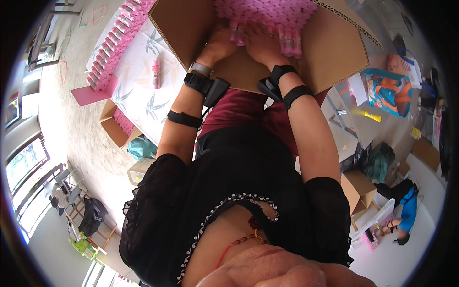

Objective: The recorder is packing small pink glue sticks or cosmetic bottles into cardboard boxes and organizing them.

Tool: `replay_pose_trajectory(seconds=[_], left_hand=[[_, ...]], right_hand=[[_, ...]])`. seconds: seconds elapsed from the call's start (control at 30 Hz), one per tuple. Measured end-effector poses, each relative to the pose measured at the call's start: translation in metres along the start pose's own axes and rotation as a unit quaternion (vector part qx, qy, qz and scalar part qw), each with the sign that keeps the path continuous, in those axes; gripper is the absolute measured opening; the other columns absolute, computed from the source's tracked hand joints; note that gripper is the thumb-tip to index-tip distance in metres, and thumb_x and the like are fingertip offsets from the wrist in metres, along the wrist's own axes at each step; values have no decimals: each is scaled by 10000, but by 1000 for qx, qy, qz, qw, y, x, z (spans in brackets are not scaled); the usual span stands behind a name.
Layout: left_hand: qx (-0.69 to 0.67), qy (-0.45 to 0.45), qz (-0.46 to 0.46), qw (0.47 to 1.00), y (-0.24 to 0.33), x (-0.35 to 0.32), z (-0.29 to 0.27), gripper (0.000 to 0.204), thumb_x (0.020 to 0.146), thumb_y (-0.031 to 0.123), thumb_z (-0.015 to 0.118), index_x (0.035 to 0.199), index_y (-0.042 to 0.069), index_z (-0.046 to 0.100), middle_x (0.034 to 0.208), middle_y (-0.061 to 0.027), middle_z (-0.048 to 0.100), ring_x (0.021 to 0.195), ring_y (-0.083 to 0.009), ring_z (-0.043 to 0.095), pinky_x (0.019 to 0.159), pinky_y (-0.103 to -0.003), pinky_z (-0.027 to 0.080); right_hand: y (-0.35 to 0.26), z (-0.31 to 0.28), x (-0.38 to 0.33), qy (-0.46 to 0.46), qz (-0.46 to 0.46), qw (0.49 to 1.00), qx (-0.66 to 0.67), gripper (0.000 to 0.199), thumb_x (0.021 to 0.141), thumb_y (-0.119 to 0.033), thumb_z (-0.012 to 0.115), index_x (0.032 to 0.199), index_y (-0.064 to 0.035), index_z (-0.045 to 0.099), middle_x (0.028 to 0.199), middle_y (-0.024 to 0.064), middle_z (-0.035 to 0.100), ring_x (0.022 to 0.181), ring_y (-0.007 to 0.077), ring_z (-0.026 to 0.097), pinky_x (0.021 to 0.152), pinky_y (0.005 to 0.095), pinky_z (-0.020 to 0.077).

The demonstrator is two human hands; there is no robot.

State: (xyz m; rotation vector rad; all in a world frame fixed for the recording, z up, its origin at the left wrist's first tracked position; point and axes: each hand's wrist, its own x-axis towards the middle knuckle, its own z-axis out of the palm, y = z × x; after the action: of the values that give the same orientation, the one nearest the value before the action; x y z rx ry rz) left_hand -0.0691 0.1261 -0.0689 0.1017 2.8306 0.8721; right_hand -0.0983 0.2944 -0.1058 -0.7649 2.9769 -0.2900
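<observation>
Both hands work inside the open cardboard box [330, 52], which is already filled across its far side with rows of upright pink tubes [267, 12]. The left hand [221, 44] is curled closed around a few pink tubes at the near edge of the packed block, and the right hand [262, 48] lies just beside it, fingers bent over the neighbouring tubes [290, 44]; whether it truly grips one or only presses them into line I cannot tell, since the fingertips are hidden. Black straps sit on both wrists and forearms.

To do this row well, it seems wise to keep each tube upright and snug against the last, pressing gently with the right hand while the left sets them down (a tilted one would likely topple its neighbours).

One loose pink tube [156, 73] lies on the patterned counter [138, 91] to the left, well apart from the box, and more pink tubes stand in long rows [111, 45] beyond it
</observation>
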Motion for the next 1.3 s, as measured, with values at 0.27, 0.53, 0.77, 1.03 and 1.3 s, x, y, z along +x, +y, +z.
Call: replay_pose_trajectory(seconds=[0.27,0.53,0.77,1.03,1.3], left_hand=[[15,-18,36,999,7,10,-3,367,846,139,614,1207,73,624,1125,-234,664,1066,-419,626,929,-473,501],[20,165,122,978,-11,13,32,445,877,226,587,1312,145,544,1007,-239,679,941,-451,629,945,-467,471],[46,192,48,979,3,8,40,504,929,280,543,1380,69,465,999,-268,679,953,-492,634,892,-517,503],[11,89,-35,995,7,2,27,511,914,317,591,1259,-54,529,1070,-306,671,1041,-458,653,917,-497,528],[11,100,-58,993,6,3,32,496,907,382,628,1154,-46,580,1035,-296,684,1028,-425,673,880,-491,547]], right_hand=[[1,1,-1,26,4,1000,16,524,1031,-450,330,1496,-223,411,1594,25,338,1475,254,293,1185,591,205],[2,-4,3,-11,-3,1000,13,536,1019,-401,308,1510,-205,398,1595,43,344,1467,268,314,1167,603,203],[10,-5,-1,54,-9,997,50,515,1020,-373,301,1475,-185,453,1566,46,399,1432,271,374,1156,583,237],[-4,-59,-68,129,99,986,-40,415,955,-269,538,1266,-1,595,1288,204,559,1218,356,508,1052,509,373],[16,-61,-81,24,97,992,-83,409,909,-227,596,1189,71,609,1272,214,549,1189,374,468,996,476,410]])
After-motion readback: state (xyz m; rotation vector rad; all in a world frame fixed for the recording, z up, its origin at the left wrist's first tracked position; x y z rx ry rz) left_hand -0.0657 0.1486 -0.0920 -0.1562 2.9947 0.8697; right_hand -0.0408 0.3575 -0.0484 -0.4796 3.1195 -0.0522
